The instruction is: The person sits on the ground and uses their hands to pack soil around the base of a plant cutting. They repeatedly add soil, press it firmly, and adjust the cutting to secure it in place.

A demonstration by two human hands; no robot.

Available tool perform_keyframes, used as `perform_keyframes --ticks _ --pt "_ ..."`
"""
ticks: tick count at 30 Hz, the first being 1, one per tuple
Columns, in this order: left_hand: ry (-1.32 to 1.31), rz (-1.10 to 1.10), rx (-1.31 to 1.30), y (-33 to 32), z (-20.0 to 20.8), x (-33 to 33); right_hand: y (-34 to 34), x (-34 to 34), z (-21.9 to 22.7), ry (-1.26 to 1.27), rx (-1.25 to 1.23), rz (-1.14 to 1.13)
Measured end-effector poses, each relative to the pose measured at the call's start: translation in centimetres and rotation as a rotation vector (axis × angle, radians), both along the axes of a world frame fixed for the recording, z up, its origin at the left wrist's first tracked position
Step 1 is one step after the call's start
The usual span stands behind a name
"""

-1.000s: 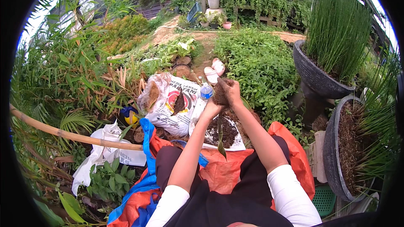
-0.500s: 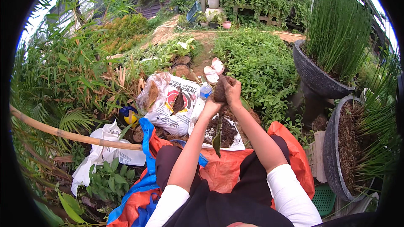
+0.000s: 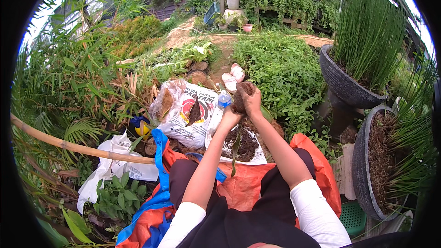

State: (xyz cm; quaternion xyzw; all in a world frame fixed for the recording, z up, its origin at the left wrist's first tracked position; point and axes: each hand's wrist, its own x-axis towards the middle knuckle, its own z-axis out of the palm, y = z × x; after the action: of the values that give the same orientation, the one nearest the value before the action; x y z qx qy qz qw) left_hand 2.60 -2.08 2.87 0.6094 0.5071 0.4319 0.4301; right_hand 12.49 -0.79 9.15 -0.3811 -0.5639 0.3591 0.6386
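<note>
In front of me, both my hands grip an upturned plant by its brown root ball (image 3: 238, 104). A long dark green leaf (image 3: 235, 149) hangs down from it. My left hand (image 3: 230, 118) closes round the lower part, near where the leaf comes out. My right hand (image 3: 253, 103) wraps the right side, its fingers near the top. Below them, dark soil (image 3: 248, 148) lies on a white sheet (image 3: 260, 158). A clear water bottle (image 3: 224, 98) with a blue label stands just left of the hands.
A printed white sack (image 3: 202, 131) lies to the left, with an orange tarp (image 3: 243, 186) by my legs. Pale shoes (image 3: 231, 80) sit beyond. At right are dark stone planters (image 3: 349, 85) of tall green stems; a bamboo pole (image 3: 82, 147) crosses the left.
The hanging leaf has swung slightly left and turned more edge-on. The root ball has turned a little in my hands, which stay in nearly the same place.
</note>
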Motion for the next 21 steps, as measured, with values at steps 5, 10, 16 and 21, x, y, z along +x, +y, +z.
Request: perform_keyframes --ticks 5,10,16,21 --pt "-0.046 0.04 0.174 -0.6 -0.1 0.5 0.4 0.3 0.4 0.075 -0.081 0.36" --pt "-0.188 -0.04 0.104 -0.8 0.1 1.1 0.0 0.4 0.4 0.068 -0.191 0.443" --pt "0.169 0.074 0.114 -0.8 0.1 0.3 0.0 0.5 0.6 0.232 -0.296 0.259" --pt "0.028 -0.02 0.113 -1.0 0.3 0.3 0.1 0.7 0.7 0.186 -0.296 0.598"
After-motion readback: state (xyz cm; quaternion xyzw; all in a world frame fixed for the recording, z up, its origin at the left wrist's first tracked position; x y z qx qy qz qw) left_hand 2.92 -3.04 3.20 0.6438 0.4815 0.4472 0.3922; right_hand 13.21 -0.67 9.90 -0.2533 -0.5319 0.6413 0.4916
